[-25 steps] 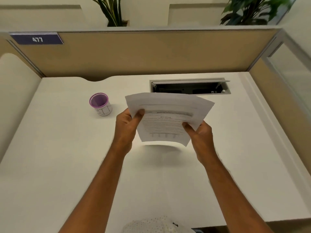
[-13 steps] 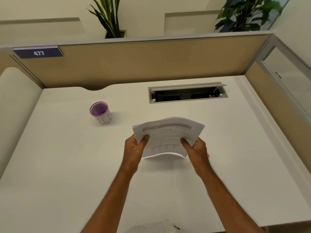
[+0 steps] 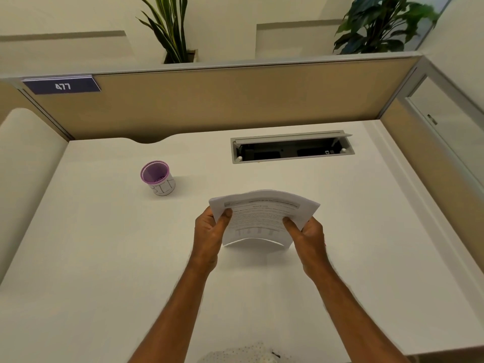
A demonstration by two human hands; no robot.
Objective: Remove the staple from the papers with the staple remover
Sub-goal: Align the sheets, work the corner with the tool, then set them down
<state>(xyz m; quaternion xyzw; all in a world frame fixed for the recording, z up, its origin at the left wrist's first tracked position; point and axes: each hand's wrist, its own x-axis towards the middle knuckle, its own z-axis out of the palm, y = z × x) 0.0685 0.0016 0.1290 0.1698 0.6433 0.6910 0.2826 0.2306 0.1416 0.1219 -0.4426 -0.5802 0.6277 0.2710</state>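
A small stack of printed white papers (image 3: 262, 216) is held just above the middle of the white desk (image 3: 104, 258), bowed upward between both hands. My left hand (image 3: 209, 231) pinches the stack's left edge, thumb on top. My right hand (image 3: 306, 234) grips the right edge the same way. No staple shows at this distance. A staple remover is not visible; a tiny red speck peeks out behind my right hand.
A purple-rimmed cup (image 3: 157, 180) stands on the desk to the back left. An open cable tray slot (image 3: 292, 150) is cut into the desk behind the papers. Tan partition walls (image 3: 235, 100) close the back and the right side.
Both hands have lowered the papers from chest height toward the desk and drawn them nearer. The stack is more bowed now.
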